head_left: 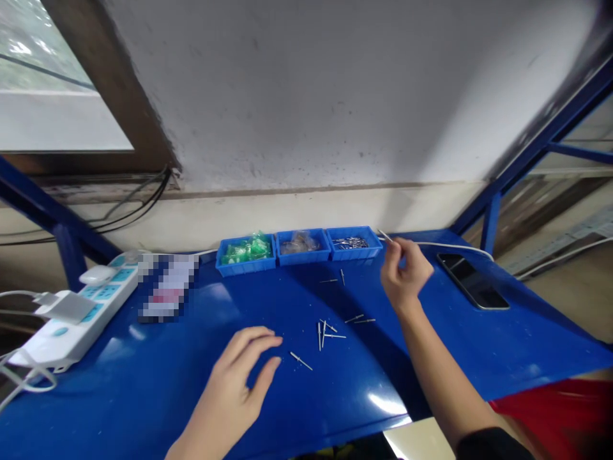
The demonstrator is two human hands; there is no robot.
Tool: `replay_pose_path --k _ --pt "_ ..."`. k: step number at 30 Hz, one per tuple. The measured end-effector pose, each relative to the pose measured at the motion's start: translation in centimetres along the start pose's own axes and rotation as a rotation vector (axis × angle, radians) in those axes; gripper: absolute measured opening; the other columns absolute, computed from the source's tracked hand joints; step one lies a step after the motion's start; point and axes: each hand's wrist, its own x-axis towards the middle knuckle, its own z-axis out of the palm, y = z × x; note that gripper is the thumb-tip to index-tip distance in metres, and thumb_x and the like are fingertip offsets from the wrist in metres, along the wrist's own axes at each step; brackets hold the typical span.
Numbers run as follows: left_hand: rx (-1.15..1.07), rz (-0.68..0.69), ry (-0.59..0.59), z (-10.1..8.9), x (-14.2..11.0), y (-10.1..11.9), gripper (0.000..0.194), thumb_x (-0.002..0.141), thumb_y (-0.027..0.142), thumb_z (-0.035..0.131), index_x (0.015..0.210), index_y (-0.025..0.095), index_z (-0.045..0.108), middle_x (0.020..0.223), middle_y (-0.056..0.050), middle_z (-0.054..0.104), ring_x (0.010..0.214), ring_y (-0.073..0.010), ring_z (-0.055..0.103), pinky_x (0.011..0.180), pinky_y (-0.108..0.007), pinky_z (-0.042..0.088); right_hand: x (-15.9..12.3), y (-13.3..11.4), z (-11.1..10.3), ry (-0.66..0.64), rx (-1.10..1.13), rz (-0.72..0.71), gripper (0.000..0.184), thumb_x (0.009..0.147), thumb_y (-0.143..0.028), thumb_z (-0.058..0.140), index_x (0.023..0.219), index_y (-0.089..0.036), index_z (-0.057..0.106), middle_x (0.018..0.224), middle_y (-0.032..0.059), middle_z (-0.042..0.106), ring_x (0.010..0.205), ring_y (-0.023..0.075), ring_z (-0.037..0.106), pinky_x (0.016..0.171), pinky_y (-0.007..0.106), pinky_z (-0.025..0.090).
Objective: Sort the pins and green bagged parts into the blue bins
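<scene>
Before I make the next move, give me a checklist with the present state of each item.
1. Right hand has a grip on a metal pin: ok, one end sticks out past the fingers.
2. Left hand free: ok, open with nothing in it, near a loose pin.
3. Three blue bins upright, side by side: ok.
4. All pins in the right-hand bin: not ok, several lie scattered on the table.
5. Dark phone not under the right hand: ok, it lies to the right of it.
6. Held pin undamaged: cannot tell, too small to judge.
</scene>
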Motion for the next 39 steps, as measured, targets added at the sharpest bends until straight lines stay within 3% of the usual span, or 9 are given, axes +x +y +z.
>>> replay_pose_path --k 4,6,10,16,20,23,29,33,39 --pt "0.155 0.116 -0.254 3.6 1.5 -1.3 0.019 0.088 0.022 0.048 0.100 0.029 0.061 0.106 -0.004 0.059 0.097 -0.0238 0.054 0.078 -0.039 0.042 0.4 1.2 2.1 -0.456 -0.172 0.103 0.027 0.085 -0.037 0.051 0.099 -0.016 0.061 0.068 0.0053 0.063 0.062 0.0189 0.058 0.057 0.028 0.039" --pt "0.182 0.108 -0.247 4.6 1.9 -1.1 0.020 0.089 0.018 0.042 0.086 0.023 0.061 0.096 -0.005 0.059 0.088 -0.0219 0.054 0.076 -0.038 0.040 -0.8 0.9 2.7 -0.652 -0.137 0.105 0.029 0.086 -0.038 0.050 0.102 -0.016 0.061 0.071 0.0059 0.064 0.064 0.0195 0.059 0.058 0.028 0.040" --pt "0.150 0.093 -0.214 5.0 2.3 0.4 0.024 0.092 0.016 0.034 0.091 0.020 0.058 0.094 -0.006 0.058 0.089 -0.0214 0.052 0.078 -0.038 0.039 -4.4 -2.0 1.3 -0.789 0.046 -0.026 0.031 0.090 -0.037 0.044 0.110 -0.017 0.058 0.088 0.0075 0.065 0.085 0.0211 0.059 0.077 0.033 0.044" --pt "0.056 0.288 -0.336 5.6 0.9 2.3 0.027 0.086 0.015 0.047 0.108 0.026 0.058 0.108 -0.006 0.058 0.093 -0.0223 0.052 0.079 -0.036 0.046 -9.9 -5.2 -4.8 -0.851 0.243 -0.057 0.029 0.089 -0.029 0.048 0.116 -0.021 0.051 0.109 0.0098 0.058 0.110 0.0265 0.047 0.092 0.044 0.039" --pt "0.021 0.178 -0.282 6.6 0.9 0.7 0.036 0.085 0.002 0.036 0.102 0.023 0.060 0.106 -0.008 0.055 0.092 -0.0197 0.054 0.080 -0.034 0.049 -11.7 -4.5 -6.2 -0.850 0.232 0.008 0.025 0.089 -0.026 0.048 0.112 -0.022 0.052 0.106 0.0095 0.058 0.109 0.0270 0.046 0.093 0.045 0.039" --pt "-0.023 0.071 -0.219 7.0 2.3 -1.2 0.038 0.088 0.005 0.033 0.113 0.023 0.054 0.120 -0.011 0.046 0.095 -0.0190 0.056 0.079 -0.032 0.051 -11.3 -4.5 -5.3 -0.866 0.249 -0.027 0.024 0.088 -0.025 0.049 0.111 -0.022 0.053 0.103 0.0097 0.059 0.108 0.0273 0.046 0.092 0.046 0.039" --pt "-0.158 0.067 -0.166 7.0 6.7 -2.9 0.032 0.089 0.008 0.034 0.113 0.023 0.049 0.102 -0.006 0.053 0.091 -0.0170 0.057 0.083 -0.033 0.049 -8.3 -6.4 -0.5 -0.895 0.299 -0.318 0.024 0.085 -0.026 0.053 0.107 -0.018 0.056 0.097 0.0112 0.063 0.099 0.0263 0.050 0.081 0.041 0.042" --pt "-0.282 -0.009 -0.049 6.7 8.0 -3.3 0.030 0.087 0.008 0.037 0.113 0.021 0.042 0.100 -0.005 0.049 0.087 -0.0151 0.056 0.084 -0.036 0.048 -7.1 -7.1 1.8 -0.840 0.324 -0.344 0.016 0.086 -0.022 0.052 0.101 -0.017 0.056 0.090 0.0090 0.063 0.084 0.0209 0.053 0.073 0.034 0.041" --pt "-0.494 -0.095 -0.136 7.0 8.4 -4.0 0.044 0.086 0.008 0.039 0.126 0.023 0.027 0.106 -0.007 0.046 0.075 -0.0096 0.057 0.078 -0.033 0.050 -7.8 -6.0 2.5 -0.903 0.298 -0.431 0.012 0.089 -0.016 0.045 0.088 -0.019 0.056 0.078 0.0038 0.060 0.072 0.0169 0.052 0.070 0.030 0.038"
